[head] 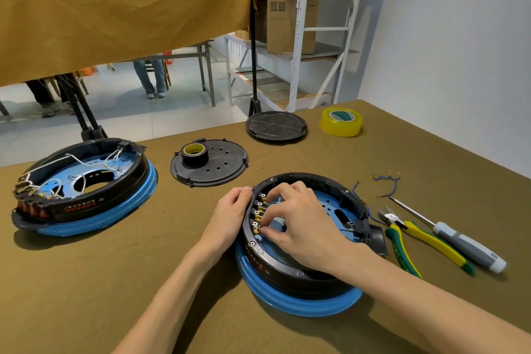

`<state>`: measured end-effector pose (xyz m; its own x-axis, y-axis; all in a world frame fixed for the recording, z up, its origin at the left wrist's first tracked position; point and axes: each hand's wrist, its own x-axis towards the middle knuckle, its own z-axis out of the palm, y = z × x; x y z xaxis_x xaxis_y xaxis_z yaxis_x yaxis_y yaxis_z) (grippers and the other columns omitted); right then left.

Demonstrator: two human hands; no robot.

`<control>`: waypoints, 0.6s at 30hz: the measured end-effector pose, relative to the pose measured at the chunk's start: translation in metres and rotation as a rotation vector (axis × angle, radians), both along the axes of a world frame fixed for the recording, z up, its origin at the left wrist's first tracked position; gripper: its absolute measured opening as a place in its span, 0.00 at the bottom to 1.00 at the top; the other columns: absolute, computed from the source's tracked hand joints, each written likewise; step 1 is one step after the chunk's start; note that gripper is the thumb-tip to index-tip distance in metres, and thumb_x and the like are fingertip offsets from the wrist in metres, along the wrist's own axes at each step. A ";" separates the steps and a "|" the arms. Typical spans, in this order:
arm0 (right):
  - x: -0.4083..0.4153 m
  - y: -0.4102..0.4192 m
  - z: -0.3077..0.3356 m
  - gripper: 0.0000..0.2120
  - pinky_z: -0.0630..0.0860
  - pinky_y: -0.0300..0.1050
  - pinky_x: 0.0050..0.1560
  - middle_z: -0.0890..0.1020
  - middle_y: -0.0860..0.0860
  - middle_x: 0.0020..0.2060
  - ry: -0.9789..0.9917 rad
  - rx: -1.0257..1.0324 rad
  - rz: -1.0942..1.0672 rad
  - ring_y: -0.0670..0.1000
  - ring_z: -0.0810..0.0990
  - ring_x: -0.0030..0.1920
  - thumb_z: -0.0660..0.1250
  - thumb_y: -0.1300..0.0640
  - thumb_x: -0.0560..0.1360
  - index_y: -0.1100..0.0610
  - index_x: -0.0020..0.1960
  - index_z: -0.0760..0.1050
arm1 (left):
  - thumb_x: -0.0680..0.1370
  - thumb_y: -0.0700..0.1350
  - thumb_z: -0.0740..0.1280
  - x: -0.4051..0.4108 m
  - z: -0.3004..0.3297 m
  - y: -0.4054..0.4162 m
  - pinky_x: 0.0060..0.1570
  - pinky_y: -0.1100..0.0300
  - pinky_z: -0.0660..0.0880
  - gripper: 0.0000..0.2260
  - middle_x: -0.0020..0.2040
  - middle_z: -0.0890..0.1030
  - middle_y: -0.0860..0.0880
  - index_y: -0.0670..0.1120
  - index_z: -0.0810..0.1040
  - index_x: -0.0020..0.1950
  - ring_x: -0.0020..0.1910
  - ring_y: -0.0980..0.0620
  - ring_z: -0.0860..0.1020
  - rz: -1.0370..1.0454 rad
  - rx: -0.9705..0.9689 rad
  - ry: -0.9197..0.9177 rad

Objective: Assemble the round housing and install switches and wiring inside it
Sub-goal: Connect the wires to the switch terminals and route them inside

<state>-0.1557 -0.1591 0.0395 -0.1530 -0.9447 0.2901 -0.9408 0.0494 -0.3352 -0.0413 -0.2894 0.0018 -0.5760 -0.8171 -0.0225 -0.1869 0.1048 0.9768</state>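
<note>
Near the desk's front edge, we braced our left hand [230,211] curled against the round black-and-blue housing's [298,293] left wall while our right hand [298,221] pinched a blue wire [272,203] just inside, at the column of brass-terminal switches [258,213].

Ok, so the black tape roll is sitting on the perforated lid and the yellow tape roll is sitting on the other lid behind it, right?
Not quite. The head view shows the black tape roll on the perforated lid, but the yellow tape roll sits directly on the table, beside the other lid, not on it.
</note>
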 end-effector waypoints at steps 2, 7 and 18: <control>0.001 0.000 0.000 0.06 0.63 0.42 0.60 0.75 0.45 0.58 -0.008 0.004 0.013 0.47 0.66 0.60 0.70 0.47 0.78 0.47 0.50 0.84 | 0.86 0.51 0.58 0.000 0.000 0.001 0.60 0.54 0.76 0.15 0.58 0.83 0.48 0.46 0.78 0.66 0.57 0.51 0.81 -0.002 0.001 0.007; 0.003 -0.001 0.000 0.06 0.63 0.41 0.63 0.74 0.46 0.60 0.017 0.001 0.041 0.47 0.66 0.64 0.70 0.49 0.79 0.50 0.49 0.84 | 0.87 0.50 0.57 -0.002 0.001 0.004 0.47 0.66 0.72 0.13 0.54 0.82 0.51 0.47 0.79 0.62 0.53 0.57 0.80 0.012 -0.016 0.014; 0.005 -0.001 0.003 0.06 0.64 0.42 0.61 0.75 0.46 0.56 0.053 -0.028 0.051 0.48 0.67 0.61 0.70 0.50 0.79 0.51 0.48 0.85 | 0.87 0.51 0.57 -0.003 0.001 0.002 0.46 0.63 0.71 0.13 0.52 0.82 0.50 0.48 0.79 0.59 0.51 0.57 0.80 0.006 -0.037 -0.001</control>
